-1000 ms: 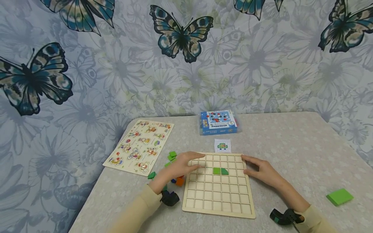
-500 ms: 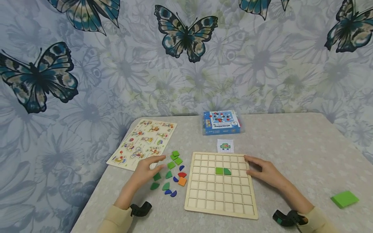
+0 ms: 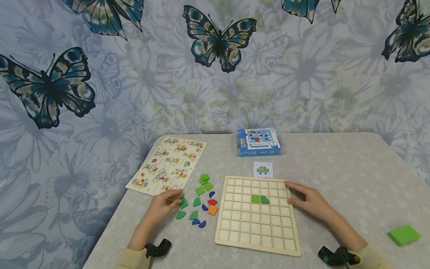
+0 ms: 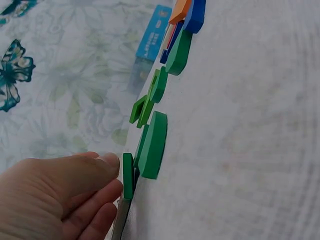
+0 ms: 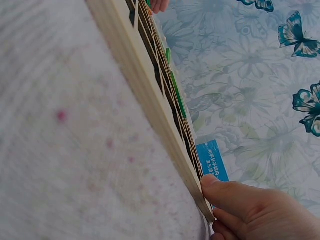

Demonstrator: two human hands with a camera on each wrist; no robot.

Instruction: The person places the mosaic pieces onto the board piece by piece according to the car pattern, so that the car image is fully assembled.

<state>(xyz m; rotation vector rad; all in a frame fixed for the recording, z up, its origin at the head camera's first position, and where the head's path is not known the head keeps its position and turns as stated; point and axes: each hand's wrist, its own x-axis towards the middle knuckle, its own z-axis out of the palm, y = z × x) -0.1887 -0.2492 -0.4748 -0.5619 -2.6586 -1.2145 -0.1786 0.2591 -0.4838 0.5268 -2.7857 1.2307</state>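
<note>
My left hand (image 3: 160, 206) is beside the loose pieces, thumb and index finger apart, with fingertips at a dark green piece (image 4: 128, 176). Whether they touch it is unclear. More dark green pieces, such as a quarter-round one (image 4: 154, 145), lie just past it. The wooden grid board (image 3: 256, 231) lies flat in the middle, with a light green square (image 3: 255, 198) and a dark green quarter-round (image 3: 265, 200) side by side in its cells. At its far right edge, my right hand (image 3: 312, 201) grips the rim, thumb (image 5: 212, 182) on top and other fingers lower.
Light green squares (image 3: 200, 190), blue half-rounds (image 3: 202, 224), a red piece (image 3: 212, 202) and an orange square (image 3: 212, 210) lie left of the grid. A picture board (image 3: 168, 164), pattern card (image 3: 263, 170) and blue box (image 3: 259, 142) are farther back; a green block (image 3: 404, 235) is far right.
My left hand has left the grid board, moving left to the dark green pieces, and its thumb and index finger have drawn closer together. My right hand stays on the board's edge.
</note>
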